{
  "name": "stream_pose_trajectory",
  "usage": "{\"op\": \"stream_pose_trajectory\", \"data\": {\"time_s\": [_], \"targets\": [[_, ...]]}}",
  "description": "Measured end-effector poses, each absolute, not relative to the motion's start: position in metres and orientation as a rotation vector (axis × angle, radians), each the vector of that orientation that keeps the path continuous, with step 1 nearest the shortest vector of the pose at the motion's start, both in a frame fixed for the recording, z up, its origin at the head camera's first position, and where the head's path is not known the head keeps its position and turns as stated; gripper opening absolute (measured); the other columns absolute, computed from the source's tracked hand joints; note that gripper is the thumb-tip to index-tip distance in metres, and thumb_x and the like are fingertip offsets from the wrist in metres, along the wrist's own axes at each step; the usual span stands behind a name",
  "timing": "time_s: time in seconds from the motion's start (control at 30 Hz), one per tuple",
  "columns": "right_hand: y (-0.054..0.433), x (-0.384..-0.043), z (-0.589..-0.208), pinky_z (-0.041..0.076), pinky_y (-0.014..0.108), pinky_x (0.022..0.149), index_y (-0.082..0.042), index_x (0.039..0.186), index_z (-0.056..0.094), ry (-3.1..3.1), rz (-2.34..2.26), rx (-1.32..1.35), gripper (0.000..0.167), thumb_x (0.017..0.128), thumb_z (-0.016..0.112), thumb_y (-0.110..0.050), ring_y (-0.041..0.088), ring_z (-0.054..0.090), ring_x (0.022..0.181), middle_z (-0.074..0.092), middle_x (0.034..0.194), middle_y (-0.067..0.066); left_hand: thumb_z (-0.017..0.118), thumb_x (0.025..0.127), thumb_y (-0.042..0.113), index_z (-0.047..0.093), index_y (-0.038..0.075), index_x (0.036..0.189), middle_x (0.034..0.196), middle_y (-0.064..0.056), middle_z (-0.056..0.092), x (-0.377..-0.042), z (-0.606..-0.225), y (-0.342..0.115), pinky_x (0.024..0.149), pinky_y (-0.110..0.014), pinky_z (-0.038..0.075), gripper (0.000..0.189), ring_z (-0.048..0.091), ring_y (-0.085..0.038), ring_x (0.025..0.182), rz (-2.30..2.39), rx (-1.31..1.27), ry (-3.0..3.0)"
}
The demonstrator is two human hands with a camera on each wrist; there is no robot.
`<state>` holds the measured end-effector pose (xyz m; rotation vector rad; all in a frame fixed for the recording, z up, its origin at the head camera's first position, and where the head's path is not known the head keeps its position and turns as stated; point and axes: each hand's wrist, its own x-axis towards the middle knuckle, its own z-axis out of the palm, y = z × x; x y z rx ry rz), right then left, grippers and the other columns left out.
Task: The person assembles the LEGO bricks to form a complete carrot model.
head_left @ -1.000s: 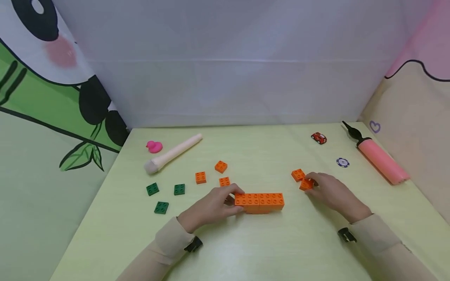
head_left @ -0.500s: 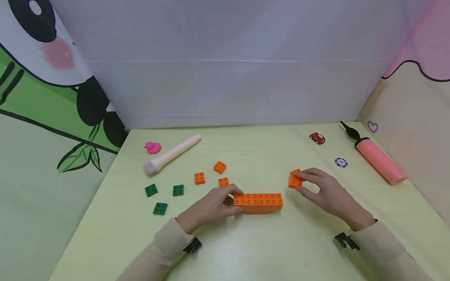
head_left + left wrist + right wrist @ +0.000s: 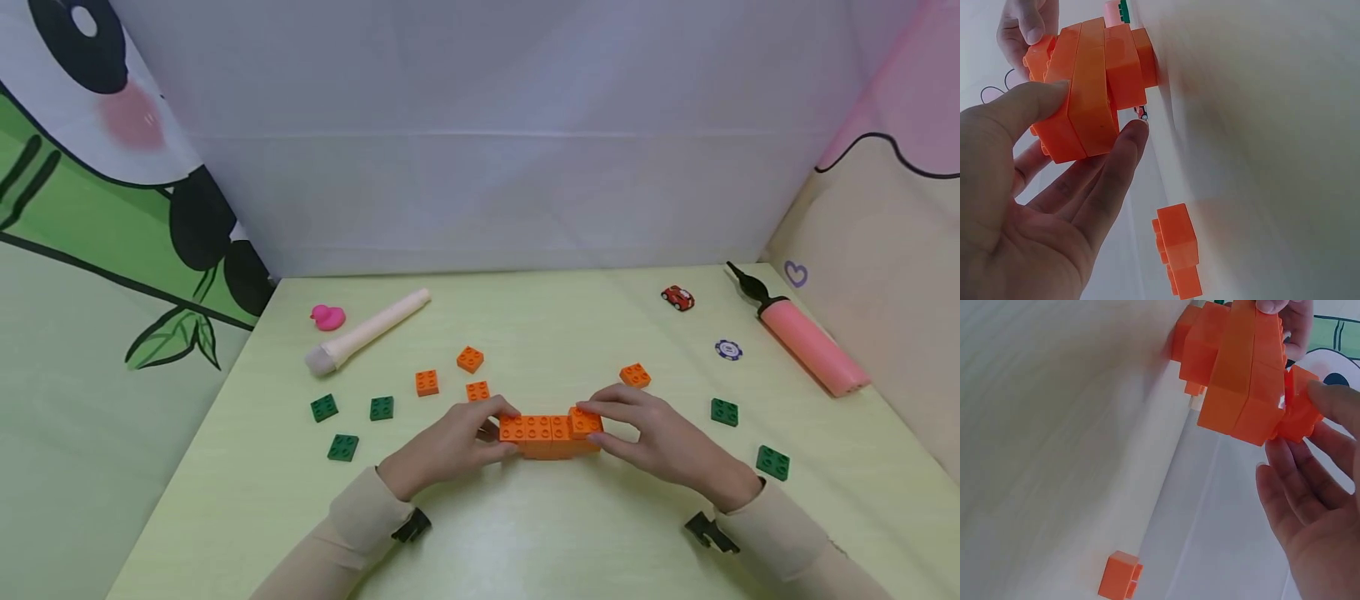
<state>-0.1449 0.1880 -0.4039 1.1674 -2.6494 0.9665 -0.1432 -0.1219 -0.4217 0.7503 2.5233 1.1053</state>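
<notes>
My left hand (image 3: 450, 446) grips the left end of a stacked orange toy-brick structure (image 3: 536, 446), thumb on the near side. In the left wrist view, the orange structure (image 3: 1088, 94) has narrower bricks under its wide upper layers. My right hand (image 3: 660, 437) pinches a small orange brick (image 3: 585, 422) at the right end of the structure's top. The right wrist view shows that small brick (image 3: 1299, 405) slightly tilted against the studs, with a narrow gap at one side. One loose orange brick (image 3: 635, 375) lies just beyond the right hand.
Several loose orange bricks (image 3: 427, 382) and green bricks (image 3: 382, 407) lie to the left. Two green bricks (image 3: 724, 412) sit right of my right hand. Farther back are a pink duck (image 3: 327, 317), a pale microphone-shaped stick (image 3: 367, 332), a red toy car (image 3: 678, 297), a chip (image 3: 728, 350) and a pink pump (image 3: 812, 346).
My right hand has picked up one of the two orange bricks on the right and brought it left onto the structure. Two green bricks there have come into sight. The left hand holds still.
</notes>
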Motion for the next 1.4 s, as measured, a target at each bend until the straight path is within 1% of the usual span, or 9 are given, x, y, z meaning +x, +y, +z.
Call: {"op": "stream_pose_trajectory", "data": {"time_s": [0.17, 0.27, 0.47, 0.7, 0.97, 1.17, 1.4], "targets": [[0.1848, -0.1448, -0.4036, 0.056, 0.029, 0.086, -0.018, 0.129, 0.069, -2.712, 0.964, 1.141, 0.04, 0.089, 0.077, -0.021, 0.01, 0.059, 0.106, 0.062, 0.119, -0.008, 0.073, 0.093, 0.03, 0.06, 0.022, 0.122, 0.112, 0.008, 0.068, -0.143, -0.4217, -0.1217, 0.084, -0.024, 0.054, 0.033, 0.065, -0.005, 0.095, 1.107, 0.74, 2.523], [0.1834, -0.1453, -0.4025, 0.057, 0.03, 0.086, -0.019, 0.128, 0.07, -2.737, 0.986, 1.129, 0.04, 0.089, 0.077, -0.022, 0.01, 0.058, 0.106, 0.062, 0.119, -0.009, 0.073, 0.093, 0.03, 0.061, 0.022, 0.122, 0.112, 0.008, 0.068, -0.1428, -0.4219, -0.1218, 0.084, -0.024, 0.054, 0.033, 0.065, -0.005, 0.095, 1.111, 0.738, 2.522], [0.1822, -0.1459, -0.4019, 0.057, 0.035, 0.086, -0.019, 0.126, 0.071, -2.737, 1.031, 1.137, 0.038, 0.089, 0.077, -0.022, 0.01, 0.058, 0.105, 0.062, 0.117, -0.01, 0.073, 0.093, 0.03, 0.061, 0.022, 0.122, 0.113, 0.008, 0.068, -0.142, -0.4214, -0.1221, 0.084, -0.023, 0.054, 0.032, 0.065, -0.005, 0.095, 1.126, 0.746, 2.513], [0.1823, -0.1484, -0.4014, 0.058, 0.034, 0.084, -0.018, 0.126, 0.071, -2.709, 1.027, 1.174, 0.038, 0.088, 0.077, -0.023, 0.008, 0.059, 0.102, 0.063, 0.115, -0.011, 0.073, 0.093, 0.028, 0.061, 0.02, 0.122, 0.115, 0.005, 0.068, -0.1418, -0.4181, -0.1224, 0.084, -0.023, 0.054, 0.033, 0.066, -0.006, 0.096, 1.122, 0.761, 2.526], [0.1809, -0.1512, -0.3978, 0.058, 0.034, 0.082, -0.015, 0.128, 0.07, -2.743, 1.015, 1.219, 0.039, 0.09, 0.076, -0.023, 0.009, 0.06, 0.1, 0.064, 0.115, -0.008, 0.073, 0.093, 0.027, 0.062, 0.019, 0.122, 0.116, 0.004, 0.068, -0.1418, -0.417, -0.1222, 0.085, -0.024, 0.054, 0.032, 0.067, -0.007, 0.096, 1.124, 0.752, 2.539], [0.1805, -0.1504, -0.3992, 0.058, 0.033, 0.083, -0.016, 0.128, 0.069, -2.765, 1.008, 1.2, 0.04, 0.09, 0.076, -0.023, 0.008, 0.059, 0.1, 0.064, 0.114, -0.009, 0.073, 0.093, 0.026, 0.062, 0.019, 0.122, 0.116, 0.003, 0.068, -0.1413, -0.4185, -0.1226, 0.084, -0.024, 0.054, 0.032, 0.066, -0.007, 0.097, 1.128, 0.748, 2.53], [0.1853, -0.1513, -0.4012, 0.057, 0.037, 0.086, -0.02, 0.132, 0.067, -2.777, 1.0, 1.207, 0.04, 0.093, 0.071, -0.031, 0.011, 0.059, 0.106, 0.062, 0.12, -0.009, 0.072, 0.093, 0.028, 0.061, 0.021, 0.123, 0.118, 0.004, 0.067, -0.1417, -0.4189, -0.1221, 0.084, -0.023, 0.054, 0.032, 0.066, -0.006, 0.097, 1.124, 0.741, 2.513]]}}
